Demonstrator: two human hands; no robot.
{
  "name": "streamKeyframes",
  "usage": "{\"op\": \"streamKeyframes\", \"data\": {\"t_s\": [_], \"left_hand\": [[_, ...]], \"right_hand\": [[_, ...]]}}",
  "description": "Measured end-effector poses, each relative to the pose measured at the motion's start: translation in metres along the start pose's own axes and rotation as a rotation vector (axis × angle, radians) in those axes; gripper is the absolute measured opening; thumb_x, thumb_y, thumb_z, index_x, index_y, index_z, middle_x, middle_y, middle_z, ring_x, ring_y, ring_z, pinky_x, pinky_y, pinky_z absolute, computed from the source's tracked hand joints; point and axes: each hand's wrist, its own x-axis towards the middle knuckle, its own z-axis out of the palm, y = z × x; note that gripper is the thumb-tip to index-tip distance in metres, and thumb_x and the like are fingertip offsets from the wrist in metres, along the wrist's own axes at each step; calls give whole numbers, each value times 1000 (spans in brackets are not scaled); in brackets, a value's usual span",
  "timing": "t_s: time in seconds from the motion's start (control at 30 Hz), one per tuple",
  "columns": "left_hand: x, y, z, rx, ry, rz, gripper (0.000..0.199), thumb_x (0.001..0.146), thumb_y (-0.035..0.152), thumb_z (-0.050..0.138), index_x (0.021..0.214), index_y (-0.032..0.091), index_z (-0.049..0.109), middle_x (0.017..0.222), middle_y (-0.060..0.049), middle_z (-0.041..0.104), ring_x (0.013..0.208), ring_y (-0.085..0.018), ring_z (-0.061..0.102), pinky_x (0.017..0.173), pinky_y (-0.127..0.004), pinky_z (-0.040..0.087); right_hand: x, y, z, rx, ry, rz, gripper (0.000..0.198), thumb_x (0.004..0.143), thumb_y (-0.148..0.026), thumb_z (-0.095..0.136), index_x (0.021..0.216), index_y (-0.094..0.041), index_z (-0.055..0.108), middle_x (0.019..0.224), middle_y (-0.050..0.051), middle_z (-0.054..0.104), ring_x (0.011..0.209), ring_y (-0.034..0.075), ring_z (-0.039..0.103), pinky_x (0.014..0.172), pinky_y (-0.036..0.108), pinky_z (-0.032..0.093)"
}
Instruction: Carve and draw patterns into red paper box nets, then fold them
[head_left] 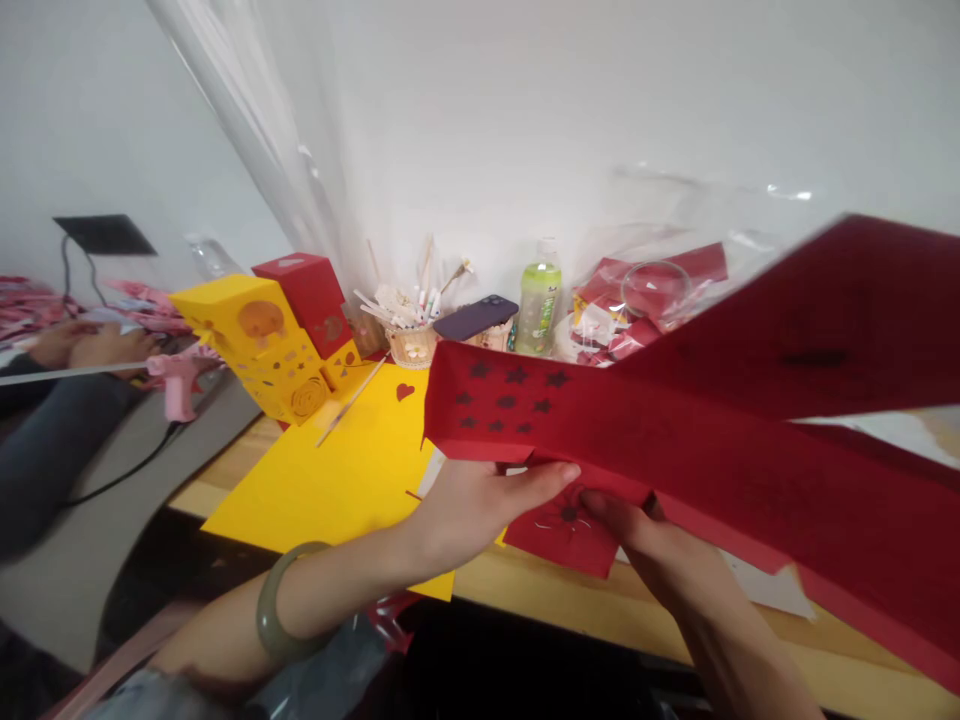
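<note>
A large red paper cutout (592,420), folded along its edges and pierced with star shapes, is raised above the table in both my hands. My left hand (480,500), with a jade bangle on the wrist, grips its lower edge, thumb on top and fingers hidden beneath. My right hand (637,525) pinches the same piece close by, near a small flap with a flower-like cut pattern (568,515). Broad red panels stretch away to the right, one tilted upward. Underneath at left lies a yellow sheet (330,490) with a small red heart (405,391) on it.
Yellow box (247,335) and red box (304,290) stand at left beside a thin stick (352,400). Behind are a basket of pens (412,345), a phone (480,316), a green-liquid bottle (538,300) and red scraps (637,300). Another person's hands (97,345) and a pink glue gun (178,385) are far left.
</note>
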Motion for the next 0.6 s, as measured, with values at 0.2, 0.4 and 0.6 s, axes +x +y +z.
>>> {"op": "streamKeyframes", "data": {"t_s": [0.2, 0.4, 0.6], "left_hand": [[0, -7, 1, -228, -21, -47, 22, 74, 28, 69, 92, 15, 67, 99, -5, 69, 95, -20, 62, 88, -32, 47], [2, -7, 5, -415, -40, -110, 29, 69, 22, 72, 97, 14, 66, 106, -7, 67, 101, -21, 60, 93, -32, 45], [4, -4, 4, -489, 1, -155, 34, 60, 27, 78, 90, 15, 68, 99, -7, 69, 95, -22, 63, 82, -32, 50]], "right_hand": [[-4, -9, 5, 10, -11, -1, 36, 63, -39, 73, 96, -25, 71, 77, 4, 74, 86, 29, 67, 84, 45, 52], [0, -4, 3, 83, -39, -18, 43, 63, -37, 72, 104, -24, 68, 90, 6, 74, 95, 30, 65, 87, 46, 49], [8, 12, -2, 30, 30, -31, 20, 62, -32, 70, 80, -23, 73, 78, 4, 74, 78, 28, 69, 74, 41, 55]]}}
